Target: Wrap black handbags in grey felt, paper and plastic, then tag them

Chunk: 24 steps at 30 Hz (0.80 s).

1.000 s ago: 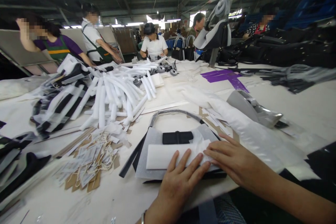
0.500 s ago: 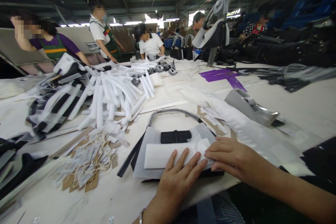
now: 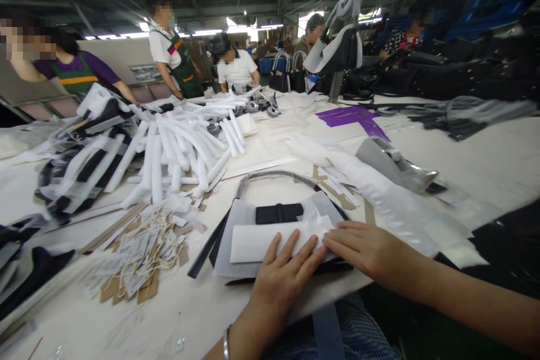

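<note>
A black handbag (image 3: 279,213) lies on the table in front of me, its wrapped handle (image 3: 274,174) arching away from me. Thin translucent wrapping paper (image 3: 240,216) covers most of the bag's front. Across that lies a white foam strip (image 3: 248,243). My left hand (image 3: 280,275) rests on the strip, fingers spread. At the strip's right end, my right hand (image 3: 367,247) lies with its fingers stretched out and close together, fingertips on the paper. A dark strap (image 3: 208,242) sticks out at the bag's left side.
Left of the bag is a heap of tags with strings (image 3: 141,253). Behind it are white foam tubes (image 3: 181,149) and wrapped black pieces (image 3: 84,163). A tape dispenser (image 3: 394,166) and a long white foam sheet (image 3: 363,197) lie to the right. Several co-workers are farther back.
My right hand has slid slightly left along the paper toward my left hand. My left hand stays spread on the foam strip. The camera view has shifted a little.
</note>
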Available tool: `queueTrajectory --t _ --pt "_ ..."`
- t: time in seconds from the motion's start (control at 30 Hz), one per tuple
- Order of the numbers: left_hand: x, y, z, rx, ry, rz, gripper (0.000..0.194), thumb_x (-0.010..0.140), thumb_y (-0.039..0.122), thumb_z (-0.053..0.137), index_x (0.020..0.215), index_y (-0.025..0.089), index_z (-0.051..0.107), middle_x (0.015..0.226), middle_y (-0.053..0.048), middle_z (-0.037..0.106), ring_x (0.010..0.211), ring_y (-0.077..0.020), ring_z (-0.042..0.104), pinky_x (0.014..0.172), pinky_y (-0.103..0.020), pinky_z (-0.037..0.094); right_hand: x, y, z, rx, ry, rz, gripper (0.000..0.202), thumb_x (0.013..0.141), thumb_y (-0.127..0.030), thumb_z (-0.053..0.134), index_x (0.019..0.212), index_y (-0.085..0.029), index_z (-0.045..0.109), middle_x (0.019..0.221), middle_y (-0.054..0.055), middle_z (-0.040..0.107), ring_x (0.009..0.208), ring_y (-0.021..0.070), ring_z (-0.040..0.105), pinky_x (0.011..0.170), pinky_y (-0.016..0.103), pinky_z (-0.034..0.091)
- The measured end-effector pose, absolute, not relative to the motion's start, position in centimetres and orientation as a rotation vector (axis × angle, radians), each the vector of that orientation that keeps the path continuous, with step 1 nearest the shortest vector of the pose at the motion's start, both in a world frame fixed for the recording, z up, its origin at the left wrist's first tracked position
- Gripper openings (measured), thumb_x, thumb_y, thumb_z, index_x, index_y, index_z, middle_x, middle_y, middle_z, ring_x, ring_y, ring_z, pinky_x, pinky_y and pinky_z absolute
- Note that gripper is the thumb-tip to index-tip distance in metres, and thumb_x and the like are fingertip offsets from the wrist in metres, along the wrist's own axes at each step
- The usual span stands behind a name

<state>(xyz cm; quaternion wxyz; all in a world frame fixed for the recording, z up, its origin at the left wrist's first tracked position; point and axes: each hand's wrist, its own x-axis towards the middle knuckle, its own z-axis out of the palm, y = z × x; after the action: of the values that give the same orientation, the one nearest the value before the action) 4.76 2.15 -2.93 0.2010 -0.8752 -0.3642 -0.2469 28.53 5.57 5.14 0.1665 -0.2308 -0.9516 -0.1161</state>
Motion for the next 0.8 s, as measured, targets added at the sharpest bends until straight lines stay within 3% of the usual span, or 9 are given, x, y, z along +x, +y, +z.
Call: queueTrajectory --t 0.17,0.33,0.47,0.67,0.8 --pt "4.7 2.2 -3.1 -2.431 -1.022 -0.694 0.044 0.105 0.029 0.038 0.149 0.032 0.040 0.159 0.010 0.033 0.141 -0.0198 0.043 0.125 -0.042 0.021 29.1 5.1 5.9 -0.521 -2.684 -0.468 0.030 0.099 -0.007 0.040 0.111 -0.010 0.068 0.100 0.013 0.075 0.093 0.0232 0.070 0.091 0.040 0.056" --pt "4.7 2.2 -3.4 -2.434 -1.041 -0.707 0.045 0.105 0.029 0.039 0.150 0.033 0.038 0.160 0.011 0.031 0.142 -0.0188 0.041 0.126 -0.042 0.016 29.4 5.2 5.3 -0.620 -2.696 -0.366 0.029 0.102 -0.010 0.039 0.112 -0.011 0.066 0.108 0.012 0.073 0.103 0.0249 0.068 0.101 0.047 0.052" --pt "4.7 2.2 -3.5 -2.445 -1.033 -0.711 0.046 0.104 0.027 0.040 0.150 0.032 0.039 0.160 0.009 0.031 0.143 -0.0202 0.040 0.126 -0.044 0.016 28.9 5.7 5.2 -0.716 -2.672 -0.254 0.025 0.101 -0.014 0.044 0.115 -0.011 0.065 0.102 0.012 0.073 0.093 0.0240 0.069 0.091 0.044 0.057" --pt "4.9 2.2 -3.3 -2.429 -1.042 -0.731 0.049 0.104 0.023 0.039 0.152 0.031 0.035 0.159 -0.004 0.036 0.143 -0.0196 0.042 0.121 -0.043 0.029 28.6 5.3 6.1 -0.611 -2.645 -0.455 0.029 0.100 -0.009 0.040 0.105 -0.011 0.069 0.097 0.012 0.074 0.087 0.0233 0.070 0.079 0.037 0.059" --pt "4.9 2.2 -3.4 -2.438 -1.030 -0.756 0.046 0.104 0.023 0.040 0.149 0.032 0.040 0.159 0.000 0.036 0.144 -0.0204 0.040 0.121 -0.044 0.030 29.4 4.7 5.6 -0.680 -2.575 -0.557 0.029 0.099 -0.008 0.042 0.116 -0.008 0.066 0.108 0.015 0.073 0.091 0.0258 0.071 0.073 0.038 0.059"
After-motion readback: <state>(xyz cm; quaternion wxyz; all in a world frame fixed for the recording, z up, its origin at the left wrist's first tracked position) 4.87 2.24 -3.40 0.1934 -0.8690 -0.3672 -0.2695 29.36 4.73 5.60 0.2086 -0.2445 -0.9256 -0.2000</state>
